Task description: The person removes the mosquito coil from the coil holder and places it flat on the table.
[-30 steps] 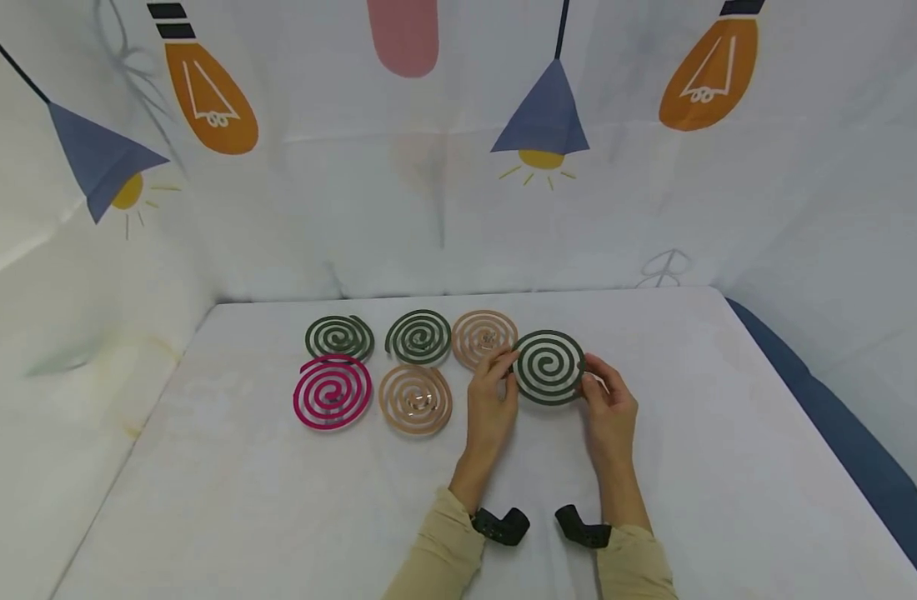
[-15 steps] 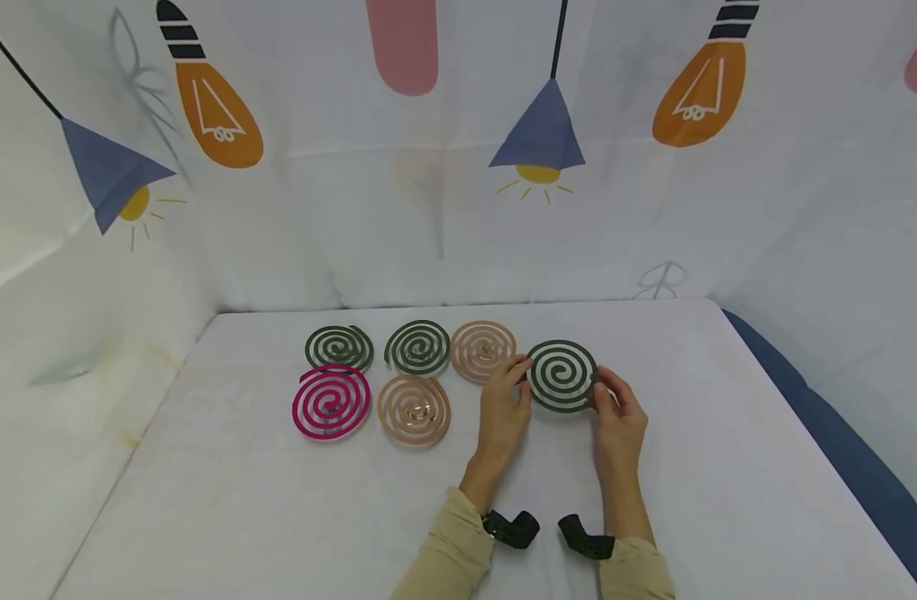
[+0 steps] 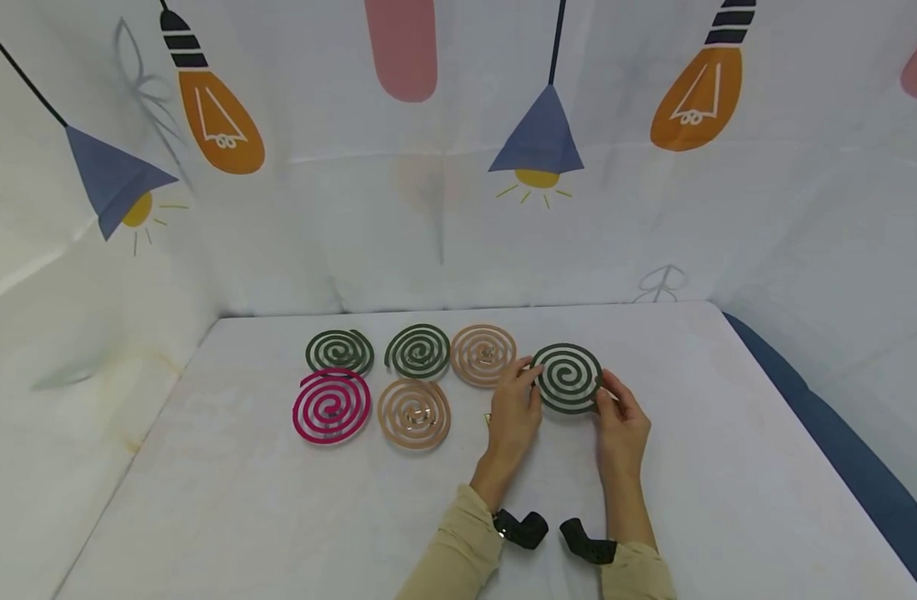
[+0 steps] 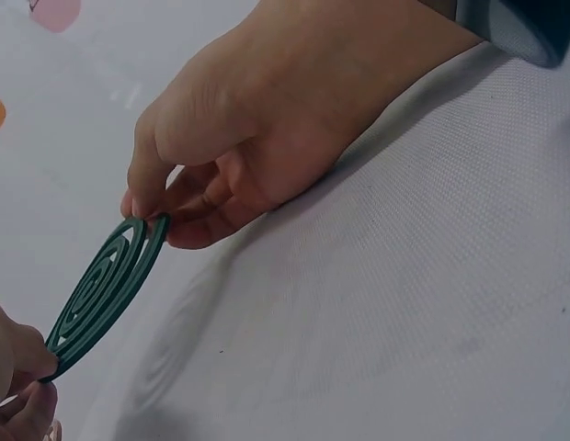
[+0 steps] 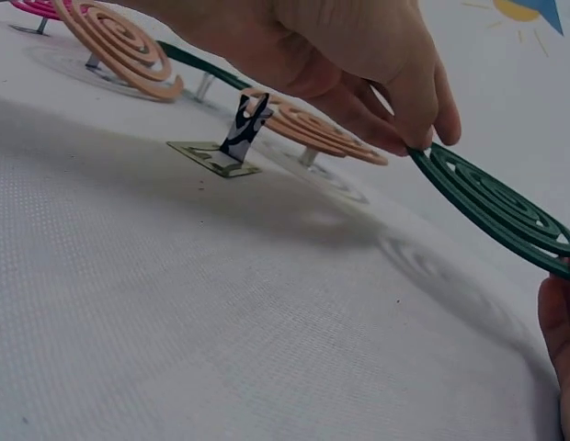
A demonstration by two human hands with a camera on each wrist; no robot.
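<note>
A dark green mosquito coil is held up between both hands, above the white table. My left hand pinches its left rim, and my right hand pinches the right rim. In the left wrist view the coil appears tilted, with the right hand large above it. The right wrist view shows the left hand holding the far rim. Just behind that hand, a small bent metal coil stand rests on the table, mostly hidden in the head view.
Left of the hands are two tan coils, two green coils and a magenta coil. In the right wrist view, coils sit raised on metal stands. A printed white curtain stands behind the table.
Both hands have shifted slightly right with the green coil, away from the tan coil. The small metal stand now shows beside the left hand. The head view has tilted up a little.
</note>
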